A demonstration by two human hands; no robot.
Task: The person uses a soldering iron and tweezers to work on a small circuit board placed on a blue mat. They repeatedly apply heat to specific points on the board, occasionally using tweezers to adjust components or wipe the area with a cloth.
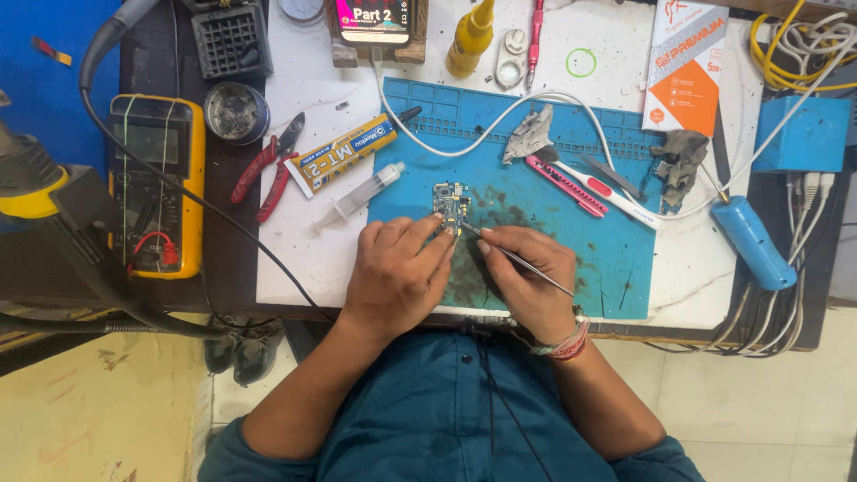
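Tweezers (518, 259), pinched in the right hand (528, 281), touch the circuit board (451, 205) on the blue mat (616, 259); left hand (397, 272) fingers press the board flat; steadiness matters.

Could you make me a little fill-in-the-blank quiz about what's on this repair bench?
1. The right hand holds thin metal ____.
2. The left hand steadies a small ____ board.
3. The board lies on a ____ work mat.
4. The red-handled pliers lie to the ____ of the syringe.

Missing words: tweezers; circuit; blue; left
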